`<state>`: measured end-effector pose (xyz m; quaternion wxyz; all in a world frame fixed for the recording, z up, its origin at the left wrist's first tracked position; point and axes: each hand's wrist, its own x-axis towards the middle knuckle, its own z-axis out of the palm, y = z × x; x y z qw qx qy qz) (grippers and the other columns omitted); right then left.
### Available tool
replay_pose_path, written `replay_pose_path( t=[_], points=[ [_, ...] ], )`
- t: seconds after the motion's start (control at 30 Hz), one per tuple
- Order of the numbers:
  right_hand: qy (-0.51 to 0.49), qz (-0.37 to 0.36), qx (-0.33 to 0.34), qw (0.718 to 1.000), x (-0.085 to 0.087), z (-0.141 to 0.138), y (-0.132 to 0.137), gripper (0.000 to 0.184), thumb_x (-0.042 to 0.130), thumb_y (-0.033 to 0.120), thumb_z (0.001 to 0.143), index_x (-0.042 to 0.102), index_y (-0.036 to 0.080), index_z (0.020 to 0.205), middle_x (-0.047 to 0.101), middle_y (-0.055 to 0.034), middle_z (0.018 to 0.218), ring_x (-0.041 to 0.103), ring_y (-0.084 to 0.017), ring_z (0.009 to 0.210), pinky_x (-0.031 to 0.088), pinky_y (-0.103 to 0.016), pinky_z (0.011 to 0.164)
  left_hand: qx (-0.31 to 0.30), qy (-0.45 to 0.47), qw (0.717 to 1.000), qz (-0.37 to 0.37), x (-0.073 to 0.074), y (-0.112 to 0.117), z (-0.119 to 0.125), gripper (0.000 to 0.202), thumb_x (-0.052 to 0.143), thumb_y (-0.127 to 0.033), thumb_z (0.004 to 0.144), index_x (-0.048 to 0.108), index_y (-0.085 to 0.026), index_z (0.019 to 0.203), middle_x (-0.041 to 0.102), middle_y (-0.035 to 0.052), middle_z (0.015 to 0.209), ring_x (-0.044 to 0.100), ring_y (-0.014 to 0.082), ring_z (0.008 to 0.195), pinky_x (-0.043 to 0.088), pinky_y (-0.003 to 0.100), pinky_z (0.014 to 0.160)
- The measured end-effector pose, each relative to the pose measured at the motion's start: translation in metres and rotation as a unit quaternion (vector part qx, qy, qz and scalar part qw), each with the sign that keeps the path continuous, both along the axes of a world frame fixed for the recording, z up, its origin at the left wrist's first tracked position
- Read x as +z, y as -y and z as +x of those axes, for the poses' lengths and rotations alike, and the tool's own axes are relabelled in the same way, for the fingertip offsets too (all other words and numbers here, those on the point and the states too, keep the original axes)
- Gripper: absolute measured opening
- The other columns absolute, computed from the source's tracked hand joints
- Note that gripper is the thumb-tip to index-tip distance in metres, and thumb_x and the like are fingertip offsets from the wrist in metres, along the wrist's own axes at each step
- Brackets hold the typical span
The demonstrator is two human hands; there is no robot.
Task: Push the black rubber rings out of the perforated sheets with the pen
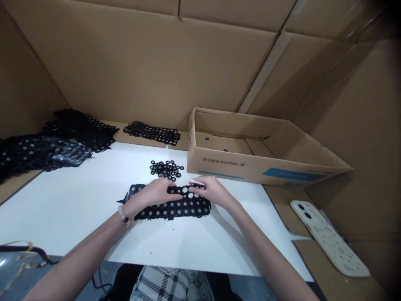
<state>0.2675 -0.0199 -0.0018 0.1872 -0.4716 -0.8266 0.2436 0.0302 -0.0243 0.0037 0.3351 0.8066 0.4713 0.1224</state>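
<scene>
A black sheet point(175, 210) with rows of pale round spots lies on the white tabletop in front of me; several bright white holes show near its far right edge. Across the sheet's far side rests my left hand point(158, 192), thumb on top and fingers curled at the far edge, holding it. At the far right part, my right hand point(211, 191) is closed in a pinch around a slim white tool point(197, 182), mostly covered by the fingers. Just beyond the sheet is a loose pile of small black rings point(166, 169).
An open cardboard box point(225, 165) at the back right has a few black rings inside. A perforated black strip point(153, 133) lies at the back, and heaped black sheets point(46, 152) at the left. A phone in a spotted case point(328, 238) lies right. Cardboard walls point(150, 62) surround the table.
</scene>
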Motion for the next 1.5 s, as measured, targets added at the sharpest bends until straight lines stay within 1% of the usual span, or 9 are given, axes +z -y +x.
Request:
replay_pose_path(
  t=[0.13,0.43,0.6,0.77,0.97,1.07,1.17,1.3,1.5],
  points=[
    [0.068,0.04,0.013,0.997,-0.007,-0.001,0.003,0.013,0.063,0.027,0.086,0.073,0.021,0.079,0.072,-0.0035,0.079,0.062,-0.021,0.078,0.042,-0.027,0.067,0.076,-0.019,0.993,0.083,0.003,-0.005,-0.003,0.038,0.043,-0.044,0.091,0.073,-0.021,0.089,0.074,0.006,0.09,0.065,0.0252,0.083,0.044,0.032,0.072],
    [0.069,0.052,0.001,0.996,-0.004,-0.001,0.01,0.009,0.064,0.02,0.085,0.072,0.023,0.082,0.072,-0.0029,0.081,0.061,-0.02,0.083,0.043,-0.027,0.068,0.046,-0.054,0.983,0.169,-0.014,-0.007,0.0,0.032,0.046,-0.03,0.092,0.069,-0.019,0.112,0.065,0.0065,0.121,0.056,0.0251,0.104,0.044,0.037,0.091],
    [0.051,0.061,0.001,0.997,-0.002,0.0,0.012,0.01,0.065,0.016,0.082,0.072,0.023,0.082,0.072,-0.0031,0.081,0.061,-0.021,0.083,0.044,-0.029,0.07,0.065,-0.011,0.987,0.144,-0.007,-0.006,0.006,0.035,0.043,-0.038,0.093,0.069,-0.02,0.109,0.068,0.0059,0.114,0.057,0.0255,0.104,0.043,0.038,0.092],
    [0.013,0.111,0.028,0.993,0.002,-0.001,0.017,0.027,0.063,0.001,0.075,0.073,0.023,0.087,0.071,-0.0022,0.081,0.059,-0.021,0.082,0.047,-0.029,0.069,-0.013,0.056,0.998,0.017,-0.004,0.003,0.016,0.034,0.071,-0.045,0.072,0.07,-0.02,0.095,0.073,0.0026,0.094,0.064,0.0236,0.089,0.046,0.029,0.078],
    [-0.126,0.195,-0.015,0.973,0.023,0.001,0.026,0.023,0.049,0.022,0.092,0.07,0.021,0.104,0.065,-0.0097,0.106,0.06,-0.022,0.093,0.049,-0.034,0.079,-0.015,0.101,0.992,-0.078,-0.011,0.002,0.017,0.021,0.071,-0.037,0.071,0.068,-0.017,0.079,0.07,-0.0015,0.079,0.063,0.0207,0.08,0.043,0.025,0.073],
    [-0.273,0.138,-0.07,0.95,0.033,0.007,0.033,0.035,0.035,0.029,0.098,0.069,0.021,0.099,0.065,-0.0081,0.102,0.059,-0.021,0.09,0.047,-0.034,0.08,-0.002,0.108,0.988,-0.108,-0.008,-0.002,0.013,0.025,0.072,-0.04,0.069,0.068,-0.017,0.078,0.069,-0.0021,0.076,0.062,0.02,0.079,0.043,0.025,0.072],
    [-0.368,0.012,-0.075,0.927,0.031,0.01,0.039,0.047,0.028,0.041,0.098,0.069,0.02,0.087,0.061,-0.0044,0.076,0.055,-0.018,0.068,0.047,-0.031,0.064,-0.003,0.084,0.989,-0.126,-0.003,-0.004,0.008,0.027,0.074,-0.041,0.066,0.07,-0.018,0.079,0.07,-0.0027,0.077,0.061,0.0195,0.078,0.042,0.024,0.071],
    [-0.327,-0.124,-0.055,0.935,0.021,0.003,0.043,0.057,0.031,0.055,0.096,0.068,0.019,0.072,0.057,-0.0021,0.059,0.053,-0.015,0.056,0.044,-0.025,0.052,-0.026,0.038,0.989,-0.143,0.002,-0.004,0.005,0.026,0.073,-0.042,0.066,0.072,-0.018,0.075,0.07,-0.0026,0.072,0.06,0.0182,0.072,0.041,0.024,0.066],
    [-0.269,-0.095,-0.072,0.956,0.017,-0.007,0.045,0.033,0.05,0.043,0.092,0.071,0.021,0.081,0.069,-0.002,0.076,0.062,-0.015,0.062,0.049,-0.026,0.059,0.011,0.095,0.989,-0.109,0.001,-0.005,0.005,0.029,0.07,-0.044,0.071,0.073,-0.017,0.081,0.074,-0.0002,0.081,0.063,0.021,0.079,0.044,0.026,0.072]
  ],
)
